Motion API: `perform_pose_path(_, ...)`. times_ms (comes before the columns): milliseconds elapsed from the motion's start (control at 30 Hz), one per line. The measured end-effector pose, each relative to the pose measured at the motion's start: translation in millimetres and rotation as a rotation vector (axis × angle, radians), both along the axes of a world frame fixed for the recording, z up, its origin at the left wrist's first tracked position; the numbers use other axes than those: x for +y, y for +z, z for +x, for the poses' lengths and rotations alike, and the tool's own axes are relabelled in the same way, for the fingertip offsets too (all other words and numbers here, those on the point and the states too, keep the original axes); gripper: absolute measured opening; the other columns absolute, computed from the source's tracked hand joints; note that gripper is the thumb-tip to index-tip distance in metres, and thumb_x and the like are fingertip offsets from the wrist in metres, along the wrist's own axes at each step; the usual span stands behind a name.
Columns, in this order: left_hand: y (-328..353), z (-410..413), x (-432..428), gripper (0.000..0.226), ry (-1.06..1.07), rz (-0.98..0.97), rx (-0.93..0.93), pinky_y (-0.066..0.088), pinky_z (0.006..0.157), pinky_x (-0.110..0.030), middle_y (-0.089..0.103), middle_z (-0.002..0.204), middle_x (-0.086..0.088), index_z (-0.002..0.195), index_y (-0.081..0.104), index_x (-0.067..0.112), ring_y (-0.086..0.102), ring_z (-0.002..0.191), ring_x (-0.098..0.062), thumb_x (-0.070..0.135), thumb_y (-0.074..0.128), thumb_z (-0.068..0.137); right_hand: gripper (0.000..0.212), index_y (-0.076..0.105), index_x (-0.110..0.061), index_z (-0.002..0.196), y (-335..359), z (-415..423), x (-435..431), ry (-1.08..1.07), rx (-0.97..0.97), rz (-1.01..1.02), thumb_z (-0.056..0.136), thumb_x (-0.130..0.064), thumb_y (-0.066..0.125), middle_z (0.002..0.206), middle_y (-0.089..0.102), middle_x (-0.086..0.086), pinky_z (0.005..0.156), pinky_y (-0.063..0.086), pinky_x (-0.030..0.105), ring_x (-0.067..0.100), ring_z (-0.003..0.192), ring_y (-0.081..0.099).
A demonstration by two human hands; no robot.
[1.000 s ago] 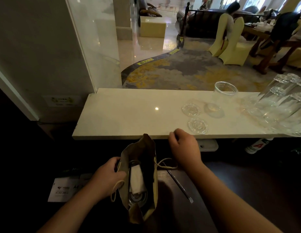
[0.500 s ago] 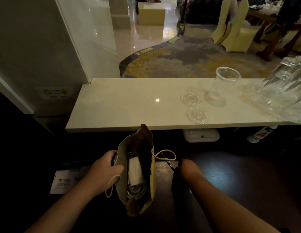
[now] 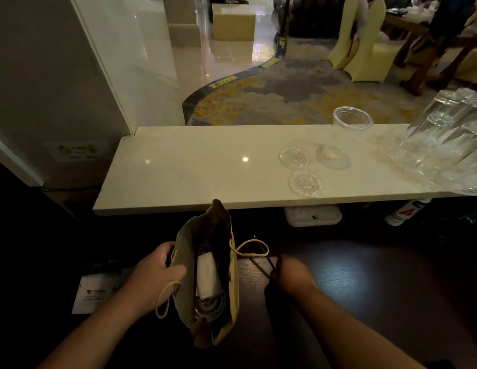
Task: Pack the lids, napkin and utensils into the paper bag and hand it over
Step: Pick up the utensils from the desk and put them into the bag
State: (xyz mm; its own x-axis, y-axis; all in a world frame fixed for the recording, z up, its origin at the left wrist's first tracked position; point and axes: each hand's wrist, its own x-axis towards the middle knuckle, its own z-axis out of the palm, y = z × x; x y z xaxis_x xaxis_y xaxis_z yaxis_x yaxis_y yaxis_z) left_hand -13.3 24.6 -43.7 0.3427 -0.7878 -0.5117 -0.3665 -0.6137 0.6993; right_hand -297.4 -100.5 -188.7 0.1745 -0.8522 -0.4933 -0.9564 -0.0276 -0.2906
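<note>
A brown paper bag [image 3: 184, 272] stands open on the dark lower counter. My left hand [image 3: 154, 275] grips its left rim and holds it open. Inside lie a folded white napkin [image 3: 206, 275] and a clear lid [image 3: 209, 306]. My right hand [image 3: 292, 271] rests on the counter to the bag's right, fingers closed around a thin dark utensil [image 3: 262, 258] that lies under the bag's cord handle [image 3: 249, 249]. Two clear lids [image 3: 294, 157] [image 3: 306, 183] lie on the pale stone ledge [image 3: 192, 171] above.
A clear plastic cup [image 3: 341, 137] stands on the ledge by the lids, and stacked glasses [image 3: 450, 145] crowd its right end. A white card [image 3: 95, 294] lies left of my hand. A white box [image 3: 312, 215] and a bottle [image 3: 406, 211] sit under the ledge.
My right hand came down from the ledge's front edge to the dark counter and closed on the thin utensil beside the bag. My left hand kept hold of the bag's rim.
</note>
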Motion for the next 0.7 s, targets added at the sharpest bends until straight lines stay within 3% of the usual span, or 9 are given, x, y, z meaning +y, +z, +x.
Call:
perform_pose_path(133, 2.2, 0.0, -0.6, 0.037, -0.017, 0.015, -0.021, 0.057, 0.074, -0.035, 0.072, 0.1, -0.001, 0.125, 0.059, 0.025, 0.068, 0.091, -0.019, 0.011, 0.065, 0.091, 0.021, 0.049, -0.026, 0.093, 33.5, 3.1, 8.4, -0.001, -0.149, -0.167, 0.081, -0.03, 0.066, 0.093, 0.07, 0.003, 0.068, 0.052, 0.034, 0.027, 0.088, 0.069)
perform_pose_path(367, 13.4, -5.3, -2.3, 0.036, -0.047, -0.005, -0.063, 0.046, 0.062, -0.025, 0.066, 0.095, 0.007, 0.124, 0.057, 0.028, 0.062, 0.084, -0.009, 0.016, 0.067, 0.091, 0.014, 0.053, -0.029, 0.098, 120.8, 19.7, 12.2, 0.049, -0.389, -0.375, 0.09, -0.03, 0.065, 0.08, 0.067, -0.006, 0.06, 0.057, 0.039, 0.008, 0.066, 0.064)
perform_pose_path(700, 15.7, -2.1, -1.9, 0.043, -0.037, 0.008, -0.016, 0.053, 0.069, -0.028, 0.07, 0.101, 0.003, 0.127, 0.06, 0.025, 0.066, 0.09, -0.014, 0.015, 0.07, 0.087, 0.01, 0.057, -0.023, 0.09, 247.1, 71.8, 5.2, 0.089, -0.693, -0.563, 0.097, -0.026, 0.065, 0.076, 0.065, -0.012, 0.051, 0.048, 0.016, -0.002, 0.067, 0.065)
